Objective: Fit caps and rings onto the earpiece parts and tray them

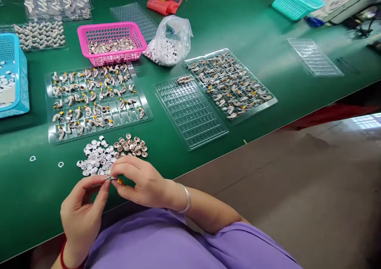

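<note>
The small part (112, 178) with an orange tab is between the two hands, just above the near side of the green bench (256, 35). The fingers of the left hand (83, 211) are pinching it, and the fingers of the right hand (144, 181) are closed on it also; its shape is mostly hidden. Just beyond the hands lie a pile of white discs (97, 156) and, beside it, a pile of beige caps (131, 145). The pink basket (119, 57) contains many beige round pieces (111, 45), and next to it the clear plastic bag (181, 33) contains small whitish pieces (168, 52). At the left edge, the blue basket (23, 90) holds white pieces (7, 78). In front of the pink basket, the left tray (126, 120) carries curved parts (71, 99), many with orange tabs. The middle tray (190, 114) has several beige parts (184, 79) at its far end, while the right tray (254, 107) beside it is densely filled with similar curved parts.
</note>
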The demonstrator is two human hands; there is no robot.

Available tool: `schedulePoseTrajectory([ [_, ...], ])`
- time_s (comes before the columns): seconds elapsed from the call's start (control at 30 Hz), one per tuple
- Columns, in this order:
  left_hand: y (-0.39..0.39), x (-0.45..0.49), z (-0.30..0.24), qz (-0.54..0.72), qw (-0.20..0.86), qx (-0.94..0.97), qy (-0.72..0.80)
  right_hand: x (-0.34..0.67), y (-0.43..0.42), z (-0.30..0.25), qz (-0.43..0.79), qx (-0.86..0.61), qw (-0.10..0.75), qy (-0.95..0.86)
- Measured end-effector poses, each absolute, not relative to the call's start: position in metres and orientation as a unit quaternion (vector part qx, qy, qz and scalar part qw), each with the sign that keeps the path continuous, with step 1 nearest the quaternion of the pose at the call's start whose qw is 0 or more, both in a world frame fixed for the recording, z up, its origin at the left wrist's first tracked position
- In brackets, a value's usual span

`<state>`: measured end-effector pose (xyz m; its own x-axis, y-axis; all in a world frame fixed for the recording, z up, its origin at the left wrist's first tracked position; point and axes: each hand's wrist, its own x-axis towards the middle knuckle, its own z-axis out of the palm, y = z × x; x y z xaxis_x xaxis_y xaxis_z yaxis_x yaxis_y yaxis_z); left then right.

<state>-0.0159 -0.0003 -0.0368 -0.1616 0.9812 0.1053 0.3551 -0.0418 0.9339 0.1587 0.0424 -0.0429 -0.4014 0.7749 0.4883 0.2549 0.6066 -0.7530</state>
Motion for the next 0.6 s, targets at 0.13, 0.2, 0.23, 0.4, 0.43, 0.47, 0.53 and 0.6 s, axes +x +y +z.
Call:
schedulePoseTrajectory([
  [0.13,-0.005,-0.015,-0.040,0.476,0.287,0.582,0.593,0.158,0.043,-0.048,0.298,-0.322,0.432,-0.788],
  [0.2,-0.004,-0.014,-0.037,0.481,0.312,0.562,0.597,0.158,0.044,-0.049,0.328,-0.300,0.429,-0.787],
  [0.23,-0.003,-0.014,-0.035,0.481,0.327,0.550,0.599,0.158,0.045,-0.049,0.343,-0.292,0.428,-0.784],
  [0.4,0.000,-0.013,-0.031,0.477,0.352,0.534,0.602,0.160,0.045,-0.048,0.348,-0.285,0.445,-0.774],
  [0.43,-0.001,-0.014,-0.032,0.479,0.344,0.541,0.600,0.159,0.045,-0.048,0.332,-0.286,0.453,-0.776],
  [0.47,-0.002,-0.015,-0.034,0.480,0.332,0.551,0.596,0.159,0.045,-0.047,0.313,-0.287,0.461,-0.779],
  [0.53,-0.005,-0.016,-0.039,0.481,0.297,0.578,0.588,0.159,0.043,-0.046,0.270,-0.292,0.466,-0.790],
  [0.6,-0.008,-0.017,-0.043,0.475,0.271,0.604,0.580,0.158,0.041,-0.045,0.234,-0.305,0.454,-0.804],
])
